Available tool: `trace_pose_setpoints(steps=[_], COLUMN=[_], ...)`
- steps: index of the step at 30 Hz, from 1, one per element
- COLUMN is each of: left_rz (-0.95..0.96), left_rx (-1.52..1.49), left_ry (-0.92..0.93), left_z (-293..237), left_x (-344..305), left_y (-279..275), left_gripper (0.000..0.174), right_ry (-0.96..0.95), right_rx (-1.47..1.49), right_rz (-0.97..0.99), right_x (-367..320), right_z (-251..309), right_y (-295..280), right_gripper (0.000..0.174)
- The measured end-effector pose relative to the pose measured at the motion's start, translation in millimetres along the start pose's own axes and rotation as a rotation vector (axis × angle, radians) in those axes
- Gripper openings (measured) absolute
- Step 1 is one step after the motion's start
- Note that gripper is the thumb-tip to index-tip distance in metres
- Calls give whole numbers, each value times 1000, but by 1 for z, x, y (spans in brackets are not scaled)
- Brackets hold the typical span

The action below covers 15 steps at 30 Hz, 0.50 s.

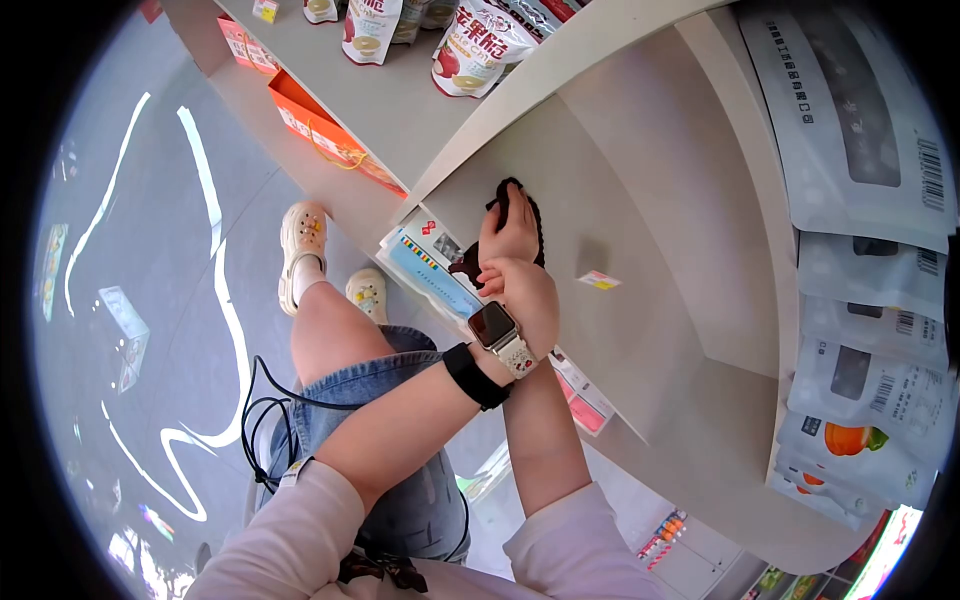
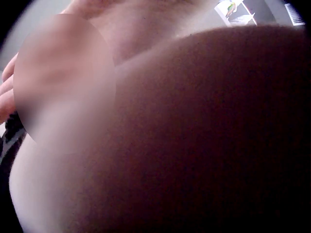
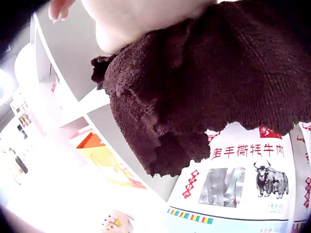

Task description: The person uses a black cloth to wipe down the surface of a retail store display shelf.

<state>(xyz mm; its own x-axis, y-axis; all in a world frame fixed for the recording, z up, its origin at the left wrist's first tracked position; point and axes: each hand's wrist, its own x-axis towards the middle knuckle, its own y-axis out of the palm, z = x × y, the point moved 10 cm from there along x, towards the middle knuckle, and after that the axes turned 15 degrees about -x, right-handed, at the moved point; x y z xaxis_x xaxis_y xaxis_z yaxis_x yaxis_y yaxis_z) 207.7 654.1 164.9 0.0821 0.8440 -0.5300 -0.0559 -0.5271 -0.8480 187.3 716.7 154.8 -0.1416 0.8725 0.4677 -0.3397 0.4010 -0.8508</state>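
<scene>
In the head view my right hand (image 1: 510, 232) grips a dark brown cloth (image 1: 467, 262) low over the grey shelf. Bits of the cloth show past its fingers. My left hand (image 1: 532, 300) crosses over the right wrist and hides it, its visible fingers bent in toward it; what they hold there cannot be told. The right wrist view shows the cloth (image 3: 189, 87) bunched under the hand, its wavy edge overlapping a white bag with a yak picture (image 3: 243, 179). Skin fills most of the left wrist view, partly blurred, with a few fingers (image 2: 7, 94) at the left edge.
Grey-white pouches (image 1: 860, 380) line the right side. Snack bags (image 1: 480, 50) stand on the far shelf, and orange gift bags (image 1: 315, 125) sit below. A small price card (image 1: 599, 280) lies on the shelf surface. Black cable (image 1: 262, 430) loops by the lap.
</scene>
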Motion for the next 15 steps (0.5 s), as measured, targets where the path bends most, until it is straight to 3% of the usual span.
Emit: trace_pose_setpoints(steps=[5, 8, 11, 15], left_rz=[100, 64, 54, -25], left_rx=[-58, -81, 0, -17], left_ry=[70, 37, 4, 23], left_z=[-8, -6, -2, -2], left_x=[4, 5, 5, 2], left_y=[9, 4, 4, 1], left_gripper=[16, 16, 16, 15], right_ry=[-247, -174, 22, 67], right_rx=[139, 133, 15, -66], right_rz=[93, 100, 27, -18], right_x=[-3, 0, 1, 0], right_z=[23, 17, -4, -11], right_y=[-1, 3, 1, -1], right_gripper=[29, 29, 29, 30])
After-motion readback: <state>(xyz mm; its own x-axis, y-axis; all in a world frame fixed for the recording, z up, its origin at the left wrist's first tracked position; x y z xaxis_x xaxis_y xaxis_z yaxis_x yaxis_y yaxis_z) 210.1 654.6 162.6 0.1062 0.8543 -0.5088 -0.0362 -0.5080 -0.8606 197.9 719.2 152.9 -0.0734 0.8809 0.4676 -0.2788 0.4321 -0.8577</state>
